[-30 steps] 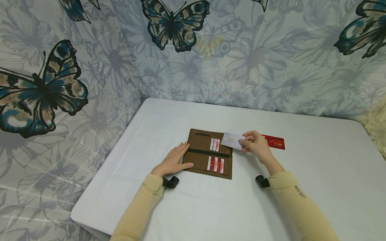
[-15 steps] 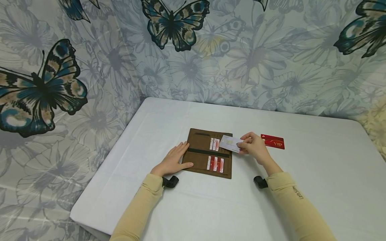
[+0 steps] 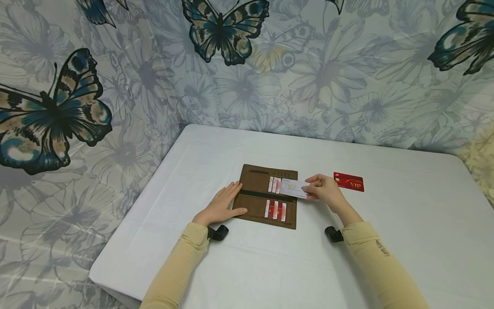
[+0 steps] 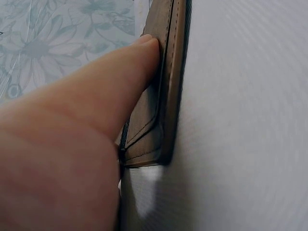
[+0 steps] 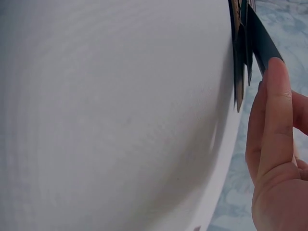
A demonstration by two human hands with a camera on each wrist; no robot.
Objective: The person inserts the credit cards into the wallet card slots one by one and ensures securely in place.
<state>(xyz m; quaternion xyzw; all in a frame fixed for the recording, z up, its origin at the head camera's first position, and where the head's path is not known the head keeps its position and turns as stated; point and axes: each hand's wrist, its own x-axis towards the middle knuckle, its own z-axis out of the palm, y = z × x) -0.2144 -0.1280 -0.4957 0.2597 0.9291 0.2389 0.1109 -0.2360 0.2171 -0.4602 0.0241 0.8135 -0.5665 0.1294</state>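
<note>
A brown wallet [image 3: 254, 209] lies unfolded on the table, with several cards tucked in slots on both halves. My left hand [image 3: 221, 205] rests on its left edge, fingers spread; the left wrist view shows the thumb [image 4: 130, 62] pressing the stitched brown surface. In my right hand [image 3: 326, 191] a silvery-white card [image 3: 292, 188] is pinched by its right end, its left end over the upper half beside the cards there. The right wrist view has that card [image 5: 263, 41] tilted up from the wallet's edge. Whether its tip is inside a slot I cannot tell.
A red VIP card [image 3: 349, 182] lies on the white-covered table [image 3: 386, 223], just right of my right hand. Butterfly-patterned cloth [image 3: 247, 94] stands behind the table and along its left side.
The right hand has carried the white card slightly left and down, farther over the wallet's upper half, and levelled it. The red card is now uncovered. The left hand stays put.
</note>
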